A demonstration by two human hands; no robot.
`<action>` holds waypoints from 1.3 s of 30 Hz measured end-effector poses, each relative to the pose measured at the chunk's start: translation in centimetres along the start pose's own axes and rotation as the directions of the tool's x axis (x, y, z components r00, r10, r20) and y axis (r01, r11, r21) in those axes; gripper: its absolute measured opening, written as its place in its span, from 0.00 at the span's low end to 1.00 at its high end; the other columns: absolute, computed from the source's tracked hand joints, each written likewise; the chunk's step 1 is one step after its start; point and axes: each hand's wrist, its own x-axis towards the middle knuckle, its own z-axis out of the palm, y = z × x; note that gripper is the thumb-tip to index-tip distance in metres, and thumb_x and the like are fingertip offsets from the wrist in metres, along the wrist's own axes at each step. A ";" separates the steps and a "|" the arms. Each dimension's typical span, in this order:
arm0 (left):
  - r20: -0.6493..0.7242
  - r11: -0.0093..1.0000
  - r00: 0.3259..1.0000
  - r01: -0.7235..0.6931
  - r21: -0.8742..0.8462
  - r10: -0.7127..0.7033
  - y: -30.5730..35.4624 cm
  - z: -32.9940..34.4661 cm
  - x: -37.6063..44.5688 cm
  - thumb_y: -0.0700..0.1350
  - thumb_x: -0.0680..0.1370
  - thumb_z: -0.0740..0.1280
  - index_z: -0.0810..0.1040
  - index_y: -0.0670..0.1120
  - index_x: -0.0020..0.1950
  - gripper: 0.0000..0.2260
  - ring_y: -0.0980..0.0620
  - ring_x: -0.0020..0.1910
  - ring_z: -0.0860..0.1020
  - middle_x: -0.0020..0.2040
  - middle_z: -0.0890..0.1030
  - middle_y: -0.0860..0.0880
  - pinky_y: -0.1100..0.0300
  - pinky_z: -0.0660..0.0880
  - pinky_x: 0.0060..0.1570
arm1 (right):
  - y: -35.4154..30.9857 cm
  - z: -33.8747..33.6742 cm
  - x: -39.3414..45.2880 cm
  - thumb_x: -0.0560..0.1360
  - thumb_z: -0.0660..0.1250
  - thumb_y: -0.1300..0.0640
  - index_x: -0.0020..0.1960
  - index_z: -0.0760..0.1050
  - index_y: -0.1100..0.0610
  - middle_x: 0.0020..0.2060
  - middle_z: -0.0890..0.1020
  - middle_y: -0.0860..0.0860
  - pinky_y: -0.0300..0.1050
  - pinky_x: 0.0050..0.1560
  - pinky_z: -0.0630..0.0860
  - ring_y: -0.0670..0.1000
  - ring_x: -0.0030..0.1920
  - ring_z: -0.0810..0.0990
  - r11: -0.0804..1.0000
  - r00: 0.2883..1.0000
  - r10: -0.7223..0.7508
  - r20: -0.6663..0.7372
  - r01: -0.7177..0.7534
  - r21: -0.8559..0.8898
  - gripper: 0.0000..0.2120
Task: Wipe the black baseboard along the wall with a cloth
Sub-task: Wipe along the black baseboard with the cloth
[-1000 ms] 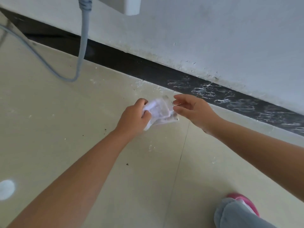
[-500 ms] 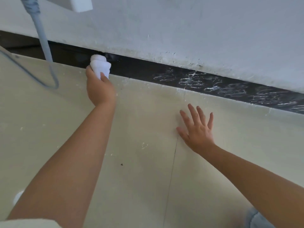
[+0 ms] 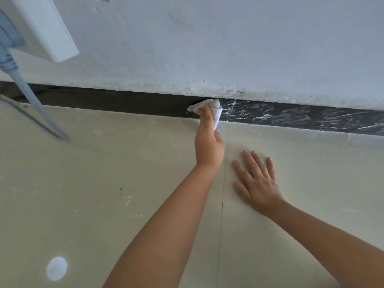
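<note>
One hand [image 3: 208, 145] w/ cloth [image 3: 215, 112]; baseboard [image 3: 124, 102]

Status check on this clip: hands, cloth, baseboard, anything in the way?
Left hand grips cloth against baseboard. Right hand flat on floor. White smears right of cloth. Cable far left, not in the way.

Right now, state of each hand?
Left hand: grips the white cloth, pressing it against the black baseboard.
Right hand: open, flat on the floor, holding nothing.
</note>
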 end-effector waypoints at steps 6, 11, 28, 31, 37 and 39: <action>0.077 0.997 0.995 -0.067 0.037 0.064 0.3 0.4 -0.5 0.30 0.75 0.54 0.58 0.43 0.72 0.25 0.41 0.61 0.72 0.68 0.69 0.40 0.64 0.64 0.50 | 0.5 0.0 -0.5 0.80 0.38 0.44 0.58 0.77 0.64 0.59 0.75 0.68 0.67 0.56 0.58 0.72 0.58 0.73 0.997 0.994 -0.012 -0.111 0.020 0.070 0.34; -0.309 0.984 0.934 0.163 -0.075 -0.178 -2.2 -3.4 0.0 0.33 0.75 0.53 0.70 0.48 0.64 0.21 0.49 0.60 0.73 0.64 0.73 0.49 0.71 0.63 0.48 | 0.8 0.1 -0.8 0.80 0.38 0.45 0.58 0.76 0.65 0.60 0.74 0.68 0.69 0.56 0.58 0.72 0.58 0.72 0.998 0.993 -0.019 -0.118 0.026 0.061 0.34; -0.193 0.998 0.979 0.070 0.001 -0.069 -2.9 -2.4 2.0 0.36 0.75 0.63 0.50 0.46 0.74 0.32 0.46 0.63 0.71 0.68 0.70 0.46 0.69 0.61 0.54 | 0.8 0.3 -0.4 0.79 0.37 0.43 0.61 0.75 0.60 0.62 0.74 0.63 0.54 0.65 0.53 0.66 0.61 0.73 0.998 1.000 -0.026 0.008 0.026 -0.051 0.34; -0.173 0.998 0.983 0.061 0.032 -0.055 -2.9 -1.9 2.1 0.35 0.73 0.64 0.49 0.45 0.74 0.34 0.45 0.64 0.70 0.68 0.69 0.45 0.68 0.61 0.53 | 0.8 0.4 -0.4 0.79 0.37 0.42 0.62 0.75 0.60 0.62 0.74 0.63 0.54 0.65 0.53 0.66 0.61 0.73 0.997 1.000 -0.017 0.011 0.017 -0.071 0.34; -0.163 0.995 0.984 0.078 0.055 -0.068 -3.3 -2.0 2.1 0.34 0.73 0.64 0.49 0.46 0.74 0.35 0.46 0.64 0.70 0.69 0.68 0.47 0.71 0.59 0.51 | 0.4 0.3 -0.4 0.79 0.36 0.43 0.61 0.76 0.59 0.61 0.76 0.62 0.66 0.61 0.63 0.65 0.59 0.75 0.997 0.999 0.016 0.032 -0.013 -0.081 0.35; -0.159 0.994 0.983 0.101 0.045 -0.093 -3.0 -1.8 2.1 0.34 0.72 0.64 0.49 0.46 0.74 0.36 0.46 0.64 0.70 0.70 0.67 0.48 0.69 0.60 0.53 | 0.4 0.0 -0.4 0.79 0.36 0.43 0.60 0.76 0.60 0.60 0.76 0.62 0.70 0.56 0.64 0.65 0.59 0.75 0.998 0.998 0.012 0.061 -0.008 -0.065 0.35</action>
